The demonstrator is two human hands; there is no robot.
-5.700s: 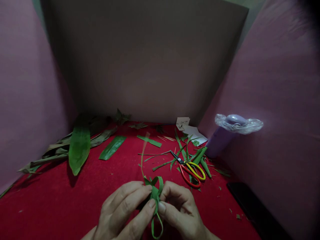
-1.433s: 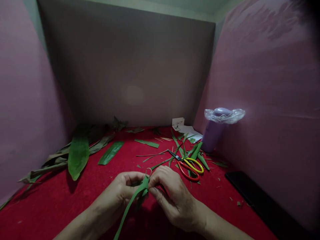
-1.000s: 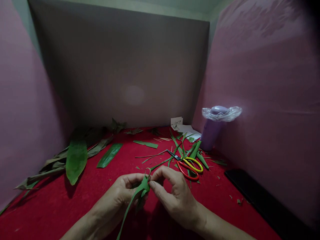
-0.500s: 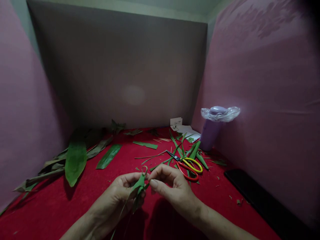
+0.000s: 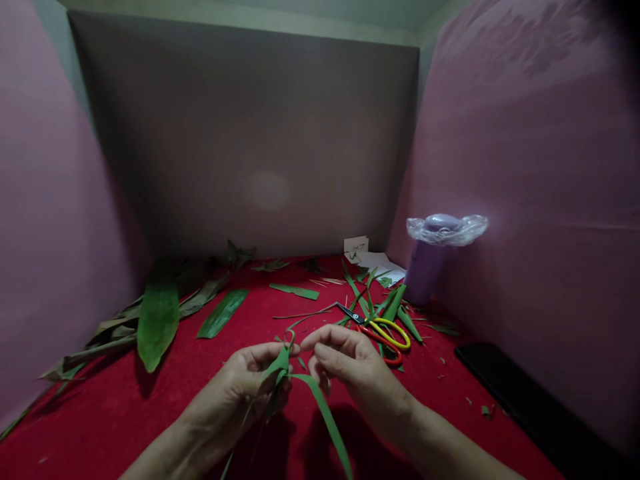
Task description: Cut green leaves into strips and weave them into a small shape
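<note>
Left hand [image 5: 250,377] curled, gripping folded leaf strip [image 5: 280,365]; right hand [image 5: 345,363] fingertips pinched at strip's top, palm down.

Leaf strip [image 5: 323,408]: lower end cut off by the bottom picture edge; folded part hidden inside the left hand [image 5: 247,380]; right hand's [image 5: 350,370] pinch on it cannot be confirmed. Black slab [image 5: 520,397] at the bench's right edge: cut off.

A narrow green leaf strip [image 5: 281,365] is sitting folded into a small knot in the lower middle of the frame. Its thin tip is curling upward, and one flat end is trailing down toward the bottom edge.
</note>
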